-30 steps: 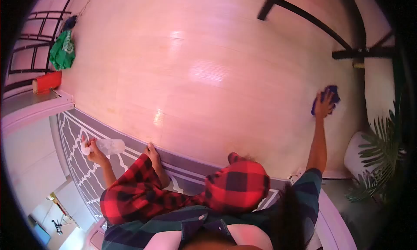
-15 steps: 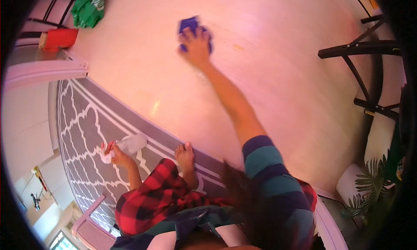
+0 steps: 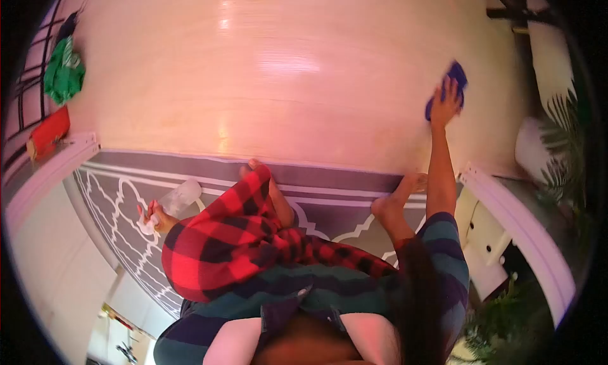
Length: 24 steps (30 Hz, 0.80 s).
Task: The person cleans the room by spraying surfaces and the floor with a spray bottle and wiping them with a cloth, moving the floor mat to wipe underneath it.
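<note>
A dark blue cloth (image 3: pixel 457 73) lies on the pale floor (image 3: pixel 329 105) at the right. On top of it, my right hand (image 3: pixel 447 104) presses down with the fingers spread, and the arm reaches out straight. My left hand (image 3: pixel 155 218) is wrapped round the white top of a translucent spray bottle (image 3: pixel 182 198), over the grey and white patterned rug (image 3: pixel 310 206). The bottle is tilted, its base pointing up and to the right.
A green bag (image 3: pixel 63 76) and a red box (image 3: pixel 49 132) lie at the left near a black metal rack. Door frame edges (image 3: pixel 522 238) stand on both sides. A white plant pot (image 3: pixel 533 151) and a dark furniture leg (image 3: pixel 519 14) are at the right.
My right hand has moved with the blue cloth from the upper middle of the floor to the right. The view has turned. My left hand still holds the bottle.
</note>
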Each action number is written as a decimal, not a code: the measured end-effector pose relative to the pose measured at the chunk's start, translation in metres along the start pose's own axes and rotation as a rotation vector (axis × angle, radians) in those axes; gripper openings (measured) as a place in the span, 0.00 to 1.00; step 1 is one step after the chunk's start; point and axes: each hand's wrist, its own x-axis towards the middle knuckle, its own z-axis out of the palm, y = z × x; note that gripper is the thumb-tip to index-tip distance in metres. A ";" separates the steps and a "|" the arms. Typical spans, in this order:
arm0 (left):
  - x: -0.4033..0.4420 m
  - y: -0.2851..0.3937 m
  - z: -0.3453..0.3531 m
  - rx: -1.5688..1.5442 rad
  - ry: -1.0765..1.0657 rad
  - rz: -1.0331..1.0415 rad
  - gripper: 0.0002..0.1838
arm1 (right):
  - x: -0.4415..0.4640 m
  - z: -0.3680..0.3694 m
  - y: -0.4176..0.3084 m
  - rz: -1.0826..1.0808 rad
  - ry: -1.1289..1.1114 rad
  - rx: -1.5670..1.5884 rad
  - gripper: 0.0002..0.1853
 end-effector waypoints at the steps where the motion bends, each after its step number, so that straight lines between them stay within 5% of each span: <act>1: -0.002 0.001 0.004 0.007 -0.010 -0.002 0.27 | -0.026 -0.009 0.031 0.186 0.040 -0.064 0.25; 3: -0.006 0.001 0.008 0.024 -0.026 -0.011 0.27 | -0.076 -0.027 0.037 0.475 0.094 -0.170 0.26; 6: -0.007 0.004 0.009 0.046 -0.048 -0.023 0.27 | -0.110 -0.033 -0.063 0.934 0.038 -0.311 0.28; 8: -0.007 0.005 0.009 0.052 -0.052 -0.033 0.27 | -0.134 -0.012 -0.152 0.703 0.083 -0.200 0.34; 10: -0.008 0.005 0.010 0.055 -0.068 -0.038 0.27 | -0.144 -0.010 -0.267 0.308 0.055 0.261 0.31; 14: -0.013 0.004 0.008 0.069 -0.091 -0.042 0.27 | -0.158 -0.028 -0.419 -0.387 -0.453 0.496 0.33; 17: -0.015 0.008 0.006 0.073 -0.082 -0.025 0.27 | -0.158 -0.027 -0.381 -0.389 -0.404 0.525 0.32; 22: -0.014 0.021 0.007 0.183 -0.077 -0.083 0.26 | -0.123 -0.025 -0.132 0.056 0.122 -0.137 0.24; 24: -0.018 0.026 0.010 0.165 -0.060 -0.086 0.26 | -0.092 -0.030 -0.051 0.667 -0.033 -0.309 0.27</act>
